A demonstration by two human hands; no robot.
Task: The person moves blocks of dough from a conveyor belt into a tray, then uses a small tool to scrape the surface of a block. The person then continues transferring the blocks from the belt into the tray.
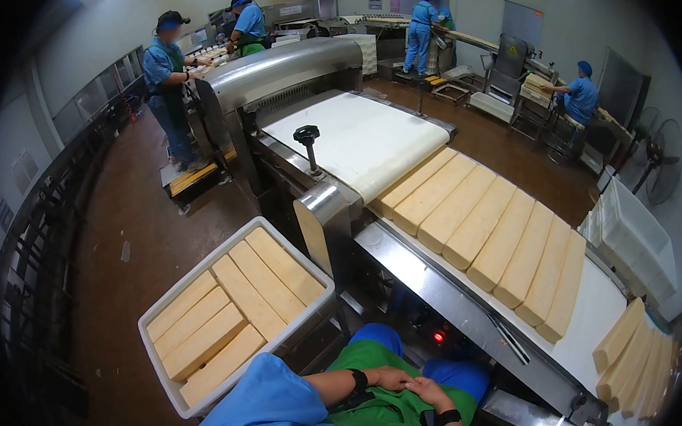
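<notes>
My left hand (393, 378) and my right hand (428, 392) rest together over the green apron (359, 421) in my lap, fingers touching. Their fingers are curled against each other, and whether anything small lies between them cannot be made out. Black bands circle both wrists. Beyond the hands, a row of long pale blocks (480, 229) lies side by side on the conveyor (593, 306). To the left of my lap stands a white crate (146, 334) holding several similar blocks (254, 290).
A steel machine (287, 69) with a white belt (361, 136) and a black knob (307, 136) stands ahead. More blocks (633, 356) lie at the far right beside white bins (636, 231). Several people in blue work farther back, one at a platform (191, 176).
</notes>
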